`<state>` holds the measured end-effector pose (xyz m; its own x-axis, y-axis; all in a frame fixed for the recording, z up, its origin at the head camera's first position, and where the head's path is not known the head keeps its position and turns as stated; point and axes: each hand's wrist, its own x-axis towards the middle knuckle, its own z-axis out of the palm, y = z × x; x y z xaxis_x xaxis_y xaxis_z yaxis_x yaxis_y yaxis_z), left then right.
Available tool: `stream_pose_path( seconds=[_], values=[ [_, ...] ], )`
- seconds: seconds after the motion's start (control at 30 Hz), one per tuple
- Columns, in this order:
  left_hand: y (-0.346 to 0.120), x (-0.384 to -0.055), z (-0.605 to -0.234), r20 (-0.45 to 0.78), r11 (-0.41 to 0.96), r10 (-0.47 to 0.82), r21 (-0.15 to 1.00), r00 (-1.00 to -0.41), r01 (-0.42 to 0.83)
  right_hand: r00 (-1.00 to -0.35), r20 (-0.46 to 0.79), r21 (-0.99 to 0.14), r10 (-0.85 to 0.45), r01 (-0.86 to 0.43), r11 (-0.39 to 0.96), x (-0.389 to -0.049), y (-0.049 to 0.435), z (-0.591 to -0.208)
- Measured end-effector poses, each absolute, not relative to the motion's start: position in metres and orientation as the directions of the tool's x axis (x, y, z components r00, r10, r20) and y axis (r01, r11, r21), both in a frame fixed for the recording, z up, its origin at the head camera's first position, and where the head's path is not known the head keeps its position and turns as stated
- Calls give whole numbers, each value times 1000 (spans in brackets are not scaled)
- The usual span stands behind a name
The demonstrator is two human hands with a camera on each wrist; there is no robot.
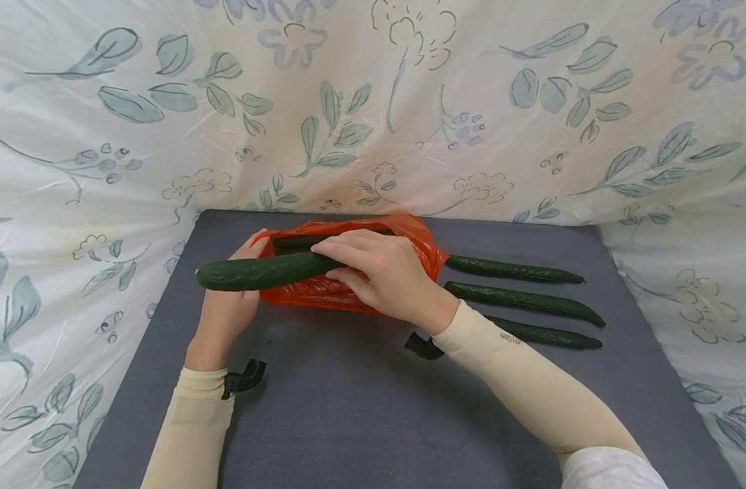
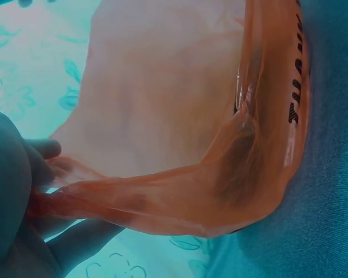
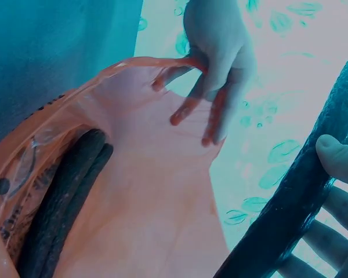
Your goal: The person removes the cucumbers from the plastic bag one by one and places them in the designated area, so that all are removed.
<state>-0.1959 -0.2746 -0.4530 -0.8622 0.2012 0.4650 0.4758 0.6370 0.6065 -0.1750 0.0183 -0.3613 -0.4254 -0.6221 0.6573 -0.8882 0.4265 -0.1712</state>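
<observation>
A dark green cucumber is gripped near one end by my right hand, above the front of a red plastic bag. In the right wrist view that cucumber lies between thumb and fingers, outside the bag. My left hand pinches the bag's rim at its open left end; the held cucumber hides part of this hand in the head view. Seen from the left wrist, the bag's edge is bunched between thumb and fingers. Two cucumbers lie side by side inside the bag.
Three more cucumbers, an upper one, a middle one and a lower one, lie on the dark grey table right of the bag. A flower-patterned sheet hangs behind and along both sides.
</observation>
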Motion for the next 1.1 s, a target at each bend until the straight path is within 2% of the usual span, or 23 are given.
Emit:
stream_pose_path(
  seconds=[0.27, 0.57, 0.7, 0.83, 1.1],
  values=[
    [-276, -193, -454, 497, 620, 216, 596, -841, 511, -398, 681, -189, -615, -907, 377, -161, 14, -353],
    [-276, -197, -458, 650, 662, 221, 447, -727, 601, -322, 714, -145, -621, -937, 319, -144, 8, -343],
    [-278, -202, -460, 669, 651, 224, 438, -708, 620, -295, 718, -132, -630, -947, 292, -136, 6, -339],
    [-280, -200, -461, 662, 625, 212, 473, -718, 621, -284, 712, -116, -642, -950, 290, -127, 5, -337],
    [-277, -194, -458, 607, 651, 171, 521, -776, 552, -281, 689, -79, -668, -945, 316, -110, 8, -340]
  ],
)
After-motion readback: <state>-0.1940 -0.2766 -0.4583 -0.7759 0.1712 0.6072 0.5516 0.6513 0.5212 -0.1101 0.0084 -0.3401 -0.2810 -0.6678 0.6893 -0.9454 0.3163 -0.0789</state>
